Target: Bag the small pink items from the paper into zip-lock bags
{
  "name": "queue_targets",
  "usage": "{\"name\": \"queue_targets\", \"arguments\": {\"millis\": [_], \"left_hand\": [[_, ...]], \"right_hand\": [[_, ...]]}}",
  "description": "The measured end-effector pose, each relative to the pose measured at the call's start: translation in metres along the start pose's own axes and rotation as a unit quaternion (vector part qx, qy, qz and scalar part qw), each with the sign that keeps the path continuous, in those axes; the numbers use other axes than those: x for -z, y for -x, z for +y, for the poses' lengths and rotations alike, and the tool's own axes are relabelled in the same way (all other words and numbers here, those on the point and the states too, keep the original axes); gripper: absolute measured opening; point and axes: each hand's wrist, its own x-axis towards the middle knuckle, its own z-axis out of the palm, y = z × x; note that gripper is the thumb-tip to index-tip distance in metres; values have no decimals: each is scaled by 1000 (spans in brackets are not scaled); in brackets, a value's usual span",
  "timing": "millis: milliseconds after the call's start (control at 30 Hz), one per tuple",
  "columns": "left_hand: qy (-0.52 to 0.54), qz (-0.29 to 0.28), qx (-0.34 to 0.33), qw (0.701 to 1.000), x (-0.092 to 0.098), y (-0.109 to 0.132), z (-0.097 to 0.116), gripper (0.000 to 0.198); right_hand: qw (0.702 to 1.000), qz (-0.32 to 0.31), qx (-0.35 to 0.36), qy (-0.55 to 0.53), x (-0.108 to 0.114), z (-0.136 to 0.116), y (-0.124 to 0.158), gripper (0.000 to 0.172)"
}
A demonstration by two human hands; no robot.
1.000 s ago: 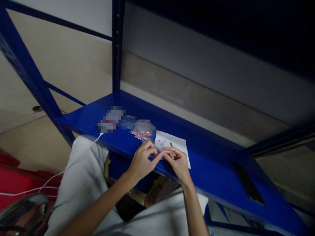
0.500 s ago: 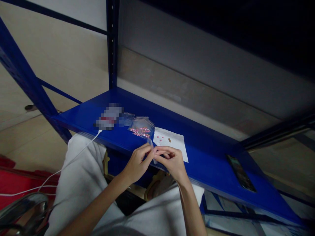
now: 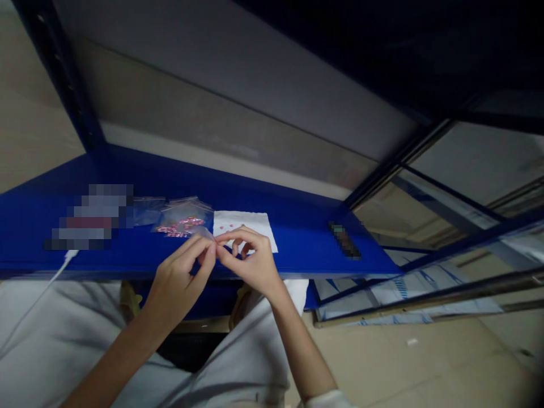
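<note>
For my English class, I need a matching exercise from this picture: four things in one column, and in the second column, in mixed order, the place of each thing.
Things:
1. small clear plastic bag
2. plastic bag of pink pieces
3. white paper sheet
4. white cable

Places:
A. partly behind the right hand
B. running off the front edge of the blue shelf
C. pinched between the fingertips of both hands, with the left hand on one side
D. lying on the shelf, left of the sheet

Pairs: 1-C, 2-D, 3-A, 4-B

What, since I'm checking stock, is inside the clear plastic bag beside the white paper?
The clear plastic bag holds a cluster of small pink-and-red pieces along its lower part; they are too small to identify. Anything beneath that cluster is hidden from view.
</note>
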Motion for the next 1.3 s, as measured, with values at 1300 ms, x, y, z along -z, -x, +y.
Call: {"name": "queue_targets", "arguments": {"millis": [1300], "left_hand": [[-168,30,39,984,-11,-5,27,24]], "right_hand": [[999,-17,-50,5,8,6,5,45]]}}
